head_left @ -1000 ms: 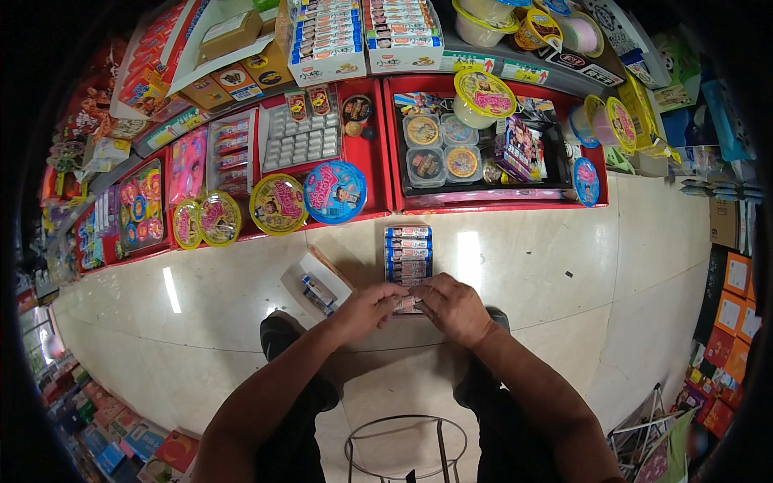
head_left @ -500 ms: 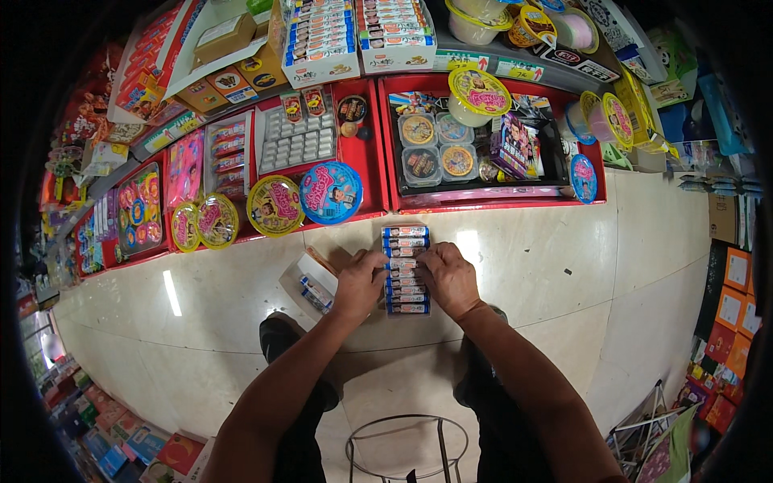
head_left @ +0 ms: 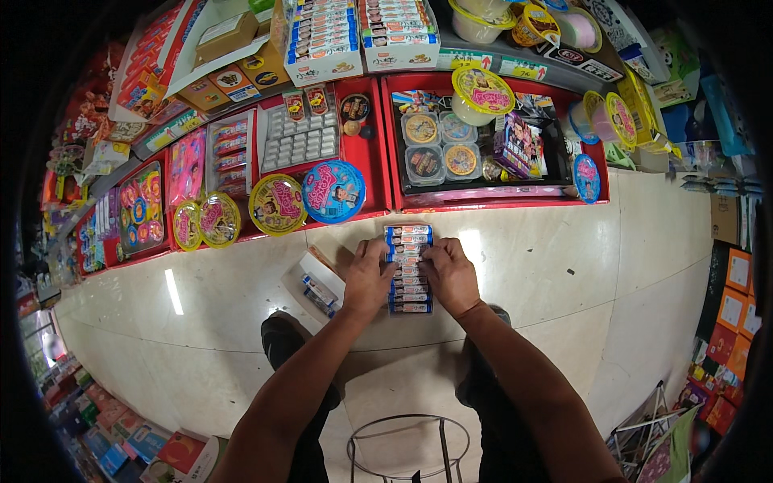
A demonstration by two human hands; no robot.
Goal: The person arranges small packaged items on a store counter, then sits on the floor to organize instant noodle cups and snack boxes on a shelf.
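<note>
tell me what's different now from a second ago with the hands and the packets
The left hand and right hand moved apart and forward, from close together over the near end of the row of packets to its two sides, uncovering that end. Whether either grip holds anything is unclear. The row, the open white box and the blue-lidded tub stayed put.

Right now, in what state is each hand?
Left hand: partly closed at left edge of packet row; grip unclear.
Right hand: partly closed at right edge; grip unclear.
</note>
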